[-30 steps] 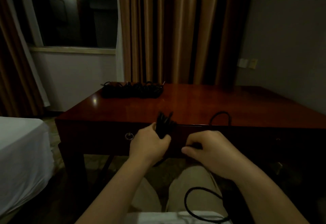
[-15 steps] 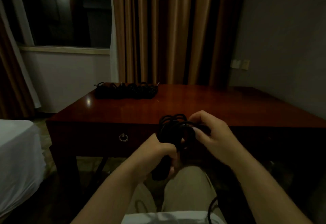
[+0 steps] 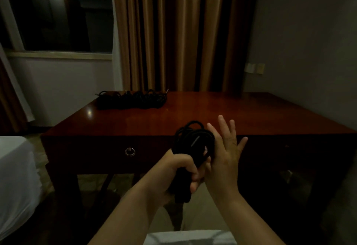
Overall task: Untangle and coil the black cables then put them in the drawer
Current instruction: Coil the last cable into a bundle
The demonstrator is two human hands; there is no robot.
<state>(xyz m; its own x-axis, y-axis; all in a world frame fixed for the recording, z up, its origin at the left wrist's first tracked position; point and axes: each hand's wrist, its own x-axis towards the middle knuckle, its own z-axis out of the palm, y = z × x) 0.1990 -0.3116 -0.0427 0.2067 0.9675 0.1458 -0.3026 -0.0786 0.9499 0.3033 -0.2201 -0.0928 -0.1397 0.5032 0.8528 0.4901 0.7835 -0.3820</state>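
Left hand (image 3: 178,169) fisted around a coiled black cable (image 3: 193,142); right hand (image 3: 224,152) beside it, fingers straight and spread.

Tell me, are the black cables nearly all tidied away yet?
Not yet. One coiled cable looks finished: the left hand grips it while the right hand rests open against it. A pile of black cables waits on the desk. The drawer is shut, so nothing has visibly gone in.

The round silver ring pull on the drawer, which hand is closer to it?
Left. The left hand is just right of the ring pull; the right hand is farther right.
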